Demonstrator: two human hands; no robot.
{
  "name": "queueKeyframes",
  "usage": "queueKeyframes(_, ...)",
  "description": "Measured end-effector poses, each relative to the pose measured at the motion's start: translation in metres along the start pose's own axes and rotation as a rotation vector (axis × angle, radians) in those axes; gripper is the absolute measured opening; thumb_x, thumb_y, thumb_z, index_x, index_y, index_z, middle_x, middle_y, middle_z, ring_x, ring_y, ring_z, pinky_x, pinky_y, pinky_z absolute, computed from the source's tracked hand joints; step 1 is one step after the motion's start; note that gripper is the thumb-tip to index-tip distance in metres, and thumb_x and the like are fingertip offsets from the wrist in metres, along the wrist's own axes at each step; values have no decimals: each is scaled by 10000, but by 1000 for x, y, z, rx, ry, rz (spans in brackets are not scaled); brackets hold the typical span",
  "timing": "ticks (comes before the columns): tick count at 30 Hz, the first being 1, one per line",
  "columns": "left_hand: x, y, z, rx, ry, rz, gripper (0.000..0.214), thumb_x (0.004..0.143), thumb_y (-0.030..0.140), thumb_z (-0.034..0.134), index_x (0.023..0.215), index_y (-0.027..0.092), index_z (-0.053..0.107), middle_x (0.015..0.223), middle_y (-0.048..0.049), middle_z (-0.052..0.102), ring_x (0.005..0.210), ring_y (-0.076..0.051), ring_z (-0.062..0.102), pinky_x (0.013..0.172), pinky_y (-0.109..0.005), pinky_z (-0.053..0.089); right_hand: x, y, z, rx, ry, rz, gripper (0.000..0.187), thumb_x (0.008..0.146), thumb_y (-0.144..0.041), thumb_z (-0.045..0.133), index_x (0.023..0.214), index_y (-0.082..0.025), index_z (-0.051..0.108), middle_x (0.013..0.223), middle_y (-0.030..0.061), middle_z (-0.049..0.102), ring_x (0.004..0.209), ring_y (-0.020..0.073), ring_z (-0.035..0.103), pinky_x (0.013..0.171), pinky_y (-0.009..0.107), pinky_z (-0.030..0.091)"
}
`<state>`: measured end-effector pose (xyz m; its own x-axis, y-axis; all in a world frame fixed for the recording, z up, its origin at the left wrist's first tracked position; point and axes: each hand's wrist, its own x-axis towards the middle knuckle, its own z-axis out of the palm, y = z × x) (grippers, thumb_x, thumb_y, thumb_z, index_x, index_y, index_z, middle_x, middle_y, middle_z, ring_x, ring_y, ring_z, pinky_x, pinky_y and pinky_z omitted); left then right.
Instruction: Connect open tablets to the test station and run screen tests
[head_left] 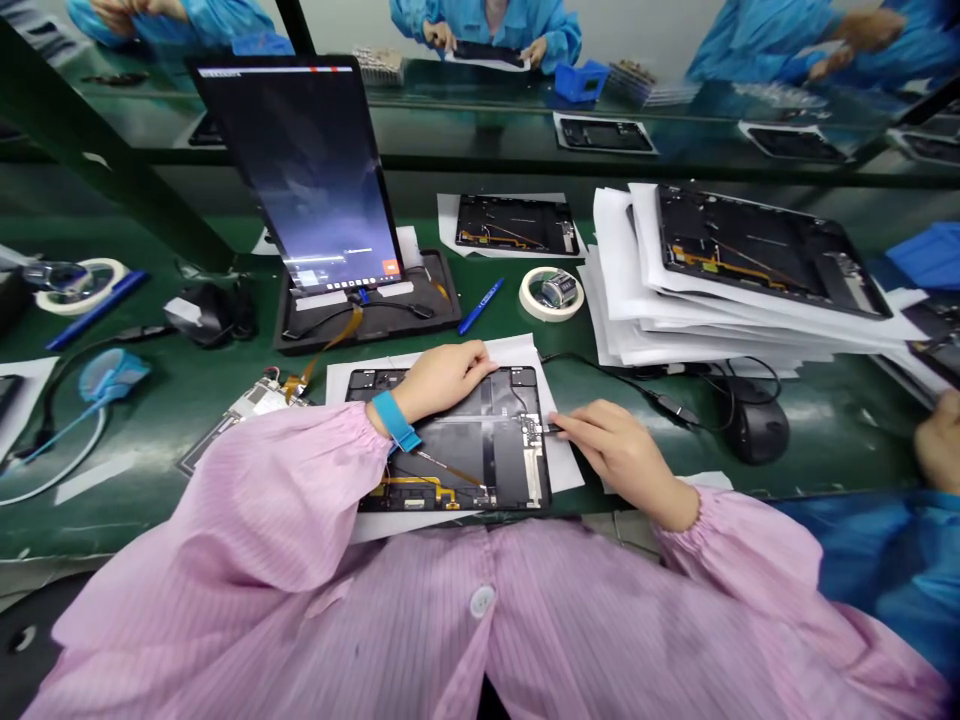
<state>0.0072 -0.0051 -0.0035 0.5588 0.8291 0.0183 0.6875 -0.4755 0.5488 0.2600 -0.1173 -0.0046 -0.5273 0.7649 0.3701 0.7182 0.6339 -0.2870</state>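
Note:
An opened black tablet housing (pixel 450 430) lies on white paper in front of me, its small circuit board (pixel 531 432) and orange flex cables showing. Across its far edge rests my left hand (pixel 448 378), wearing a blue wrist strap (pixel 396 420); its fingers are bent together against the housing. My right hand (pixel 619 455) pinches a small dark cable plug (pixel 553 428) at the housing's right edge, beside the circuit board. How far the plug sits in the port is too small to tell.
Behind stands a lit tablet screen (pixel 315 190) in a black tray (pixel 442 320). To the right are a paper stack (pixel 622 330) bearing another housing (pixel 772 250), a mouse (pixel 754 420), a tape roll (pixel 551 293) and a blue pen (pixel 481 306). A co-worker's hand (pixel 941 440) shows far right.

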Motion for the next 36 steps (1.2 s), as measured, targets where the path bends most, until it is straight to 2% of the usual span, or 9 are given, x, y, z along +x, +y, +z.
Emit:
queueKeyframes(14, 1, 1, -2, 19, 15, -3, 259, 939, 401, 457, 887, 200, 611, 808, -23, 682, 736, -198, 614, 601, -272, 365, 4, -1, -1, -78, 0, -48, 166, 924, -144, 555, 1054, -156, 658, 899, 61, 647, 835, 195, 528, 719, 347, 395)
queueKeyframes(21, 1, 8, 2, -30, 56, -21, 222, 920, 377, 505, 866, 197, 622, 792, -30, 686, 744, -196, 625, 657, -277, 425, 4, -2, 5, -37, -5, -6, 181, 944, -185, 524, 1083, -150, 636, 915, 63, 642, 842, 195, 538, 752, 354, 418)
queueKeyframes(23, 2, 11, -6, -92, 101, 22, 187, 902, 352, 541, 854, 190, 620, 814, -30, 689, 776, -189, 627, 714, -282, 453, 1, 5, 10, -43, -27, 9, 194, 953, -225, 516, 1102, -170, 628, 928, 56, 636, 847, 195, 544, 763, 360, 426)
queueKeyframes(25, 0, 5, -26, -157, 225, 72, 192, 904, 350, 533, 858, 185, 622, 876, -39, 691, 849, -186, 625, 805, -297, 467, -2, 13, 14, -53, -43, 14, 206, 961, -270, 503, 1100, -189, 631, 926, 53, 629, 842, 195, 553, 760, 362, 439)
queueKeyframes(28, -12, -31, -76, -271, 564, -35, 267, 947, 321, 395, 986, 189, 623, 1022, -55, 680, 975, -184, 613, 912, -327, 460, -1, 18, 8, -46, -51, -3, 240, 957, -339, 498, 1101, -207, 638, 983, 68, 624, 888, 211, 576, 785, 366, 470)
queueKeyframes(30, -24, -72, -111, -335, 816, -259, 303, 908, 229, 386, 1134, 187, 583, 1148, -68, 650, 1047, -187, 600, 946, -345, 459, 9, 13, -6, -48, -19, -5, 281, 943, -392, 503, 1130, -223, 629, 1074, 80, 618, 964, 233, 584, 839, 383, 479)
queueKeyframes(31, -28, -94, -125, -335, 883, -391, 354, 859, 179, 420, 1182, 171, 564, 1174, -84, 642, 1069, -199, 596, 954, -356, 459, 20, 9, -16, -49, 8, 1, 300, 936, -419, 505, 1141, -235, 624, 1111, 80, 614, 996, 242, 584, 869, 393, 477)
queueKeyframes(33, -33, -134, -143, -277, 855, -583, 445, 731, 107, 498, 1167, 128, 591, 1164, -113, 652, 1092, -236, 593, 994, -375, 436, 54, 2, -35, -23, 70, 28, 318, 924, -457, 508, 1139, -250, 619, 1145, 74, 617, 1041, 252, 580, 919, 407, 465)
queueKeyframes(36, -31, -169, -146, -240, 594, -526, 353, 643, 86, 520, 953, 114, 686, 1032, -102, 709, 989, -247, 639, 940, -342, 469, 134, 13, -48, 133, 122, 182, 315, 899, -447, 548, 1118, -232, 620, 1165, 70, 627, 1049, 243, 589, 926, 392, 468)
